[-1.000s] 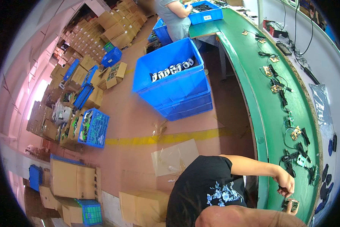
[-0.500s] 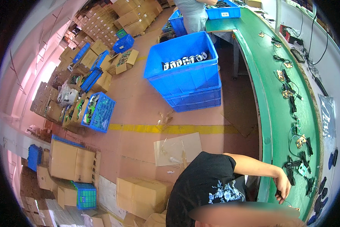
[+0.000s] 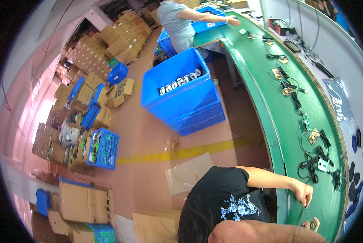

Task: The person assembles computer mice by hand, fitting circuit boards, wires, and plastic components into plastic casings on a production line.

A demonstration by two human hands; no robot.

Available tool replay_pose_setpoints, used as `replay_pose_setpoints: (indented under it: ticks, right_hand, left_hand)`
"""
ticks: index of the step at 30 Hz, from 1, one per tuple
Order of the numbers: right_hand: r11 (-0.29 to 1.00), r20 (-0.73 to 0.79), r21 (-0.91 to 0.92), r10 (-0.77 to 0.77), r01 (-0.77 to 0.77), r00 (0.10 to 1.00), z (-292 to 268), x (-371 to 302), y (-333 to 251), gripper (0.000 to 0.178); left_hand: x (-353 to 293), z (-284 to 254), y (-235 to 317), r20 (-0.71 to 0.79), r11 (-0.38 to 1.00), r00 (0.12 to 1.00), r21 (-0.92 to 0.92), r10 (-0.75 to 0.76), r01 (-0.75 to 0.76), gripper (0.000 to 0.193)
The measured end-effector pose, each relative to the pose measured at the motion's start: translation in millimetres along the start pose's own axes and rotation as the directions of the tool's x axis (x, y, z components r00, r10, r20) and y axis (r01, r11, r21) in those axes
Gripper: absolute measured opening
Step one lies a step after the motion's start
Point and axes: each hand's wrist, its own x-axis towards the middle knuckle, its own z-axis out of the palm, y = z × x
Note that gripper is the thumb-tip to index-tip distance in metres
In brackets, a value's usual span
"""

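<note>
My left hand (image 3: 302,193) reaches over the green bench from a black short sleeve, its fingers pinched on a thin wire (image 3: 307,211). The wire runs down toward a small circuit board (image 3: 313,225), gripped by the fingers of my right hand (image 3: 316,222) at the lower edge. My right forearm hides part of that hand. Beyond my hands, a white-topped board (image 3: 322,165) and bundled black cables (image 3: 309,167) lie on the bench. A tan board (image 3: 313,137) with wires is farther along.
The green bench (image 3: 266,97) curves away on the right, with more cabled boards along it. Stacked blue bins (image 3: 177,109) stand on the floor beside it. Another person (image 3: 177,24) stands at the far end. Cartons and a blue crate (image 3: 104,148) are on the left.
The view has shifted, so the bins sit lower and farther left. My right hand and its board now show more clearly. The other person's arm now stretches over the bench.
</note>
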Motion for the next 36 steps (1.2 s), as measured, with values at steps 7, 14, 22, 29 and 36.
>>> replay_pose_setpoints:
  ticks: [7, 14, 22, 29, 36]
  right_hand:
    - [0.839, -0.357, -0.542, -0.174, -0.052, 0.918, 130.2, -90.9, -79.7, 0.014]
    - [0.768, -0.207, -0.62, -0.36, 0.162, 0.91, 116.8, -65.2, -109.0, 0.018]
    - [0.912, -0.47, -0.397, -0.295, 0.099, 0.832, 55.4, -72.0, -93.1, 0.024]
    - [0.707, -0.556, -0.703, -0.477, -0.079, 0.68, 50.9, -103.5, -69.7, 0.02]
    - [0.846, -0.657, -0.53, -0.363, -0.062, 0.661, 32.8, -87.4, -55.3, 0.023]
  left_hand:
    - [12.3, 47.8, 3.6, -0.125, 0.939, 0.978, 0.323, 0.167, -0.119, 0.01]
    - [17.9, 20.7, 36.2, -0.037, 0.973, 0.993, 0.198, -0.116, 0.121, 0.014]
    - [83.1, 70.4, 36.8, 0.028, 0.862, 0.999, 0.505, 0.035, -0.045, 0.014]
    - [109.0, 102.2, 17.9, 0.114, 0.796, 0.975, 0.564, 0.189, -0.22, 0.012]
    - [113.9, 113.2, 11.6, 0.15, 0.736, 0.963, 0.621, 0.226, -0.269, 0.01]
